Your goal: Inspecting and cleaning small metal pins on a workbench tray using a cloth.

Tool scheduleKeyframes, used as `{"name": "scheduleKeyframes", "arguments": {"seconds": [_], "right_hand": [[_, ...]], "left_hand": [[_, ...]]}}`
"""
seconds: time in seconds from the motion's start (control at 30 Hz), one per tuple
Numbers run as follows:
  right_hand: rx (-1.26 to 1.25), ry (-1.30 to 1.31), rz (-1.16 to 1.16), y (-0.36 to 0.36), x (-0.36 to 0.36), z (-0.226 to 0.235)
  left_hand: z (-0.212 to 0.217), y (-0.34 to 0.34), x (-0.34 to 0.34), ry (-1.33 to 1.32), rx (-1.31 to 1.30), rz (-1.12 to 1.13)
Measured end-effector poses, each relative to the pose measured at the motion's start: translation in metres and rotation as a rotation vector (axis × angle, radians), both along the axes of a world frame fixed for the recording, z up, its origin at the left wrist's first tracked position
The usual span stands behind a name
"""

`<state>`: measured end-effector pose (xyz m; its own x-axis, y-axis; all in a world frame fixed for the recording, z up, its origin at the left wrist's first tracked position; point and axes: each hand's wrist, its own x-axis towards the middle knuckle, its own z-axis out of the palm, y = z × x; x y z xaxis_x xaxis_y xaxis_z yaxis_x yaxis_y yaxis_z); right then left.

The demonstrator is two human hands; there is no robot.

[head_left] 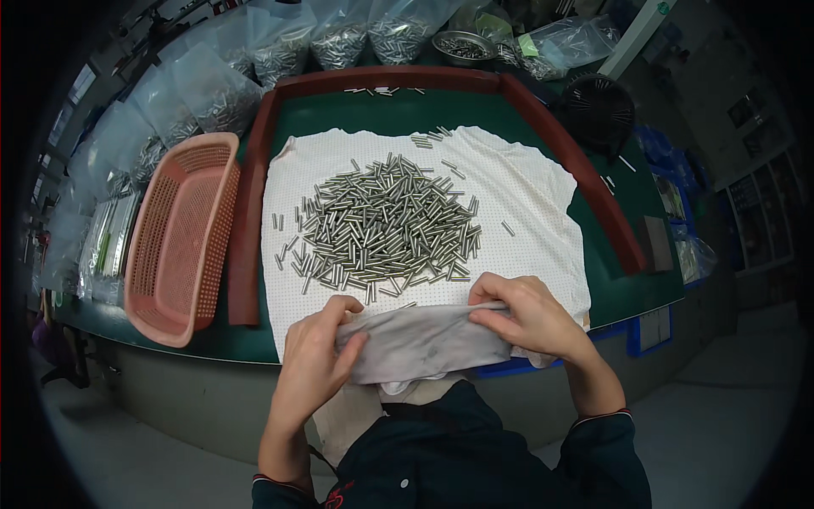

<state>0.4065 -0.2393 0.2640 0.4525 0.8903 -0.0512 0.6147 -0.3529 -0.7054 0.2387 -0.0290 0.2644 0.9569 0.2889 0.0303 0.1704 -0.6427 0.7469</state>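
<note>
Stretched between my two hands is a grey, smudged cloth (415,345), held at the near edge of the table. My left hand (320,349) pinches its left end between thumb and fingers. At the other end, my right hand (524,316) grips the cloth's upper edge, thumb below and fingers above. Just beyond the cloth lies a heap of short metal pins (386,225) on a white dotted cloth (543,220). Several loose pins are scattered around the heap. What lies behind the grey cloth is hidden.
A pink plastic basket (222,182) stands at the left. Dark red rails (390,81) border the green table (331,108) on three sides. Bags of metal pins (339,47) line the back and left, with a metal bowl (464,47) of pins and a black basket (596,110) at the back right.
</note>
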Motion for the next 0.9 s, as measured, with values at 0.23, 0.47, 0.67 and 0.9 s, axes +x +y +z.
{"name": "scheduleKeyframes", "arguments": {"seconds": [0.23,0.47,0.67,0.9], "right_hand": [[0.043,-0.412,-0.038,-0.007,-0.010,-0.009],[0.350,-0.326,-0.448,-0.061,0.001,0.000],[0.279,-0.574,-1.026,-0.137,0.053,0.006],[-0.317,-0.523,-0.730,-0.174,0.157,0.012]], "left_hand": [[-0.002,-0.017,0.024,-0.199,0.363,-0.023],[-0.017,-0.022,0.040,-0.169,0.447,-0.167],[-0.016,-0.028,0.046,-0.195,0.467,-0.169],[-0.011,-0.022,0.046,-0.131,0.409,-0.235]]}}
